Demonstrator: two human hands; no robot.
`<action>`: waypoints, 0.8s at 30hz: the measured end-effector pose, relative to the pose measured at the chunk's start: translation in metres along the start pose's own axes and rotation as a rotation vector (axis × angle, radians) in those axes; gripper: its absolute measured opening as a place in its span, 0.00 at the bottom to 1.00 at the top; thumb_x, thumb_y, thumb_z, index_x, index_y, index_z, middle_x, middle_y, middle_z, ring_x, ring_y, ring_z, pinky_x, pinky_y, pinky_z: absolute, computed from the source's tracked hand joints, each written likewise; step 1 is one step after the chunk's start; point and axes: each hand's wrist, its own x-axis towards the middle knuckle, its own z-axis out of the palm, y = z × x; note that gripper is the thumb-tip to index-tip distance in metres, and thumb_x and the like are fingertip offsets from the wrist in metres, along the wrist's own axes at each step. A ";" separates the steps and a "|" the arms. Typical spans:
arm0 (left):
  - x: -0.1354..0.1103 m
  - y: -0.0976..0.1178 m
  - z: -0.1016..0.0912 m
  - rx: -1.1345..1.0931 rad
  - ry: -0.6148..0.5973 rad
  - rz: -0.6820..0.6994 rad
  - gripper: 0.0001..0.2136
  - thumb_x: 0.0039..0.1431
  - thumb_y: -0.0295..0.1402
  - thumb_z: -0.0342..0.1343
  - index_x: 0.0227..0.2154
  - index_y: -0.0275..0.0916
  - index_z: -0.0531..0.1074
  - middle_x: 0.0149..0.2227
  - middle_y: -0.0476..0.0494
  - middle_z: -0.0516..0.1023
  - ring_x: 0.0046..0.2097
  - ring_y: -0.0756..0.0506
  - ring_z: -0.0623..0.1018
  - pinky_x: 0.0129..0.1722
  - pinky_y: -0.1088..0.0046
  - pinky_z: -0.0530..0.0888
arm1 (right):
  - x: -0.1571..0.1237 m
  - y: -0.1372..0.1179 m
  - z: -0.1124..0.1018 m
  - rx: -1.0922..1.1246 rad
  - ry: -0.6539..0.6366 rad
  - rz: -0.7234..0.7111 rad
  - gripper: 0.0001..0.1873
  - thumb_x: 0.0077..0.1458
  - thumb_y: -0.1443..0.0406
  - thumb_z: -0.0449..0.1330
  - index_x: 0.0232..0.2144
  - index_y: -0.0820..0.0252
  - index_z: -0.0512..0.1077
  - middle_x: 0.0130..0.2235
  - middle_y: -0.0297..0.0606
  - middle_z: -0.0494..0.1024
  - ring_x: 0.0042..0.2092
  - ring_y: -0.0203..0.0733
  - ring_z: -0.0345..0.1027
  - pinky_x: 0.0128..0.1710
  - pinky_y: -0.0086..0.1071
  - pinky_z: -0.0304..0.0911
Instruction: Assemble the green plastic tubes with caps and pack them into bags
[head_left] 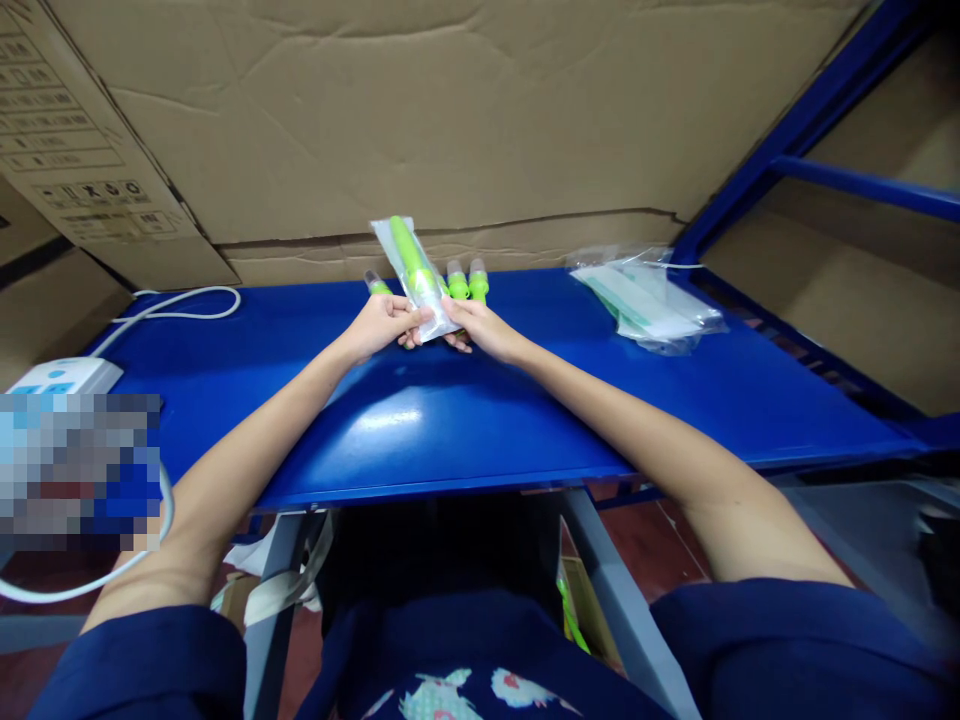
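Observation:
Both hands hold a clear plastic bag (386,240) by its near end, above the blue table. Inside it lies a bright green tube-shaped thing (409,250) with a clear end, tilted away to the upper left. My left hand (382,325) pinches the bag's near left corner between thumb and fingers. On the other side, my right hand (480,325) is closed on the near right edge. Behind the hands are more green pieces with clear caps: one at the left (376,283) and two at the right, a nearer one (457,280) and an outer one (478,280).
On the blue table (300,400), flat clear bags with white and green sheets (645,300) lie at the right. A white power strip (71,375) and its cable (180,300) are at the left. Cardboard (465,120) stands along the back; a blue frame (772,150) rises at the right.

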 end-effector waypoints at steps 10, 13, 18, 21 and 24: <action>-0.003 0.002 0.002 -0.006 -0.142 -0.015 0.28 0.59 0.53 0.64 0.16 0.34 0.70 0.13 0.46 0.71 0.16 0.56 0.67 0.19 0.80 0.63 | -0.002 -0.003 0.003 -0.077 0.082 -0.061 0.39 0.54 0.27 0.51 0.25 0.56 0.63 0.21 0.33 0.65 0.19 0.33 0.55 0.17 0.31 0.53; -0.004 0.005 0.004 -0.016 -0.121 -0.020 0.26 0.57 0.52 0.66 0.17 0.35 0.70 0.13 0.48 0.70 0.16 0.56 0.66 0.19 0.80 0.63 | -0.002 -0.003 0.002 -0.075 0.075 -0.073 0.39 0.53 0.27 0.52 0.26 0.56 0.64 0.21 0.33 0.64 0.19 0.32 0.55 0.18 0.31 0.53; -0.004 0.004 0.003 0.060 -0.107 -0.030 0.30 0.58 0.58 0.62 0.15 0.35 0.69 0.13 0.46 0.69 0.16 0.55 0.66 0.18 0.79 0.62 | -0.003 -0.003 0.003 -0.069 0.081 -0.067 0.38 0.56 0.29 0.52 0.27 0.58 0.64 0.22 0.33 0.64 0.22 0.32 0.58 0.22 0.32 0.56; -0.002 -0.002 0.001 0.064 -0.156 -0.062 0.34 0.57 0.65 0.57 0.16 0.34 0.70 0.15 0.43 0.71 0.17 0.55 0.68 0.19 0.78 0.62 | -0.004 -0.004 0.005 -0.051 0.088 -0.068 0.38 0.56 0.29 0.52 0.27 0.57 0.65 0.22 0.33 0.65 0.22 0.34 0.58 0.22 0.33 0.57; 0.002 -0.010 -0.001 -0.024 -0.214 -0.018 0.35 0.50 0.68 0.59 0.20 0.33 0.72 0.19 0.43 0.74 0.20 0.54 0.70 0.21 0.79 0.64 | -0.005 -0.006 0.006 -0.056 0.084 -0.060 0.38 0.55 0.29 0.52 0.28 0.57 0.65 0.23 0.33 0.65 0.22 0.34 0.58 0.22 0.33 0.57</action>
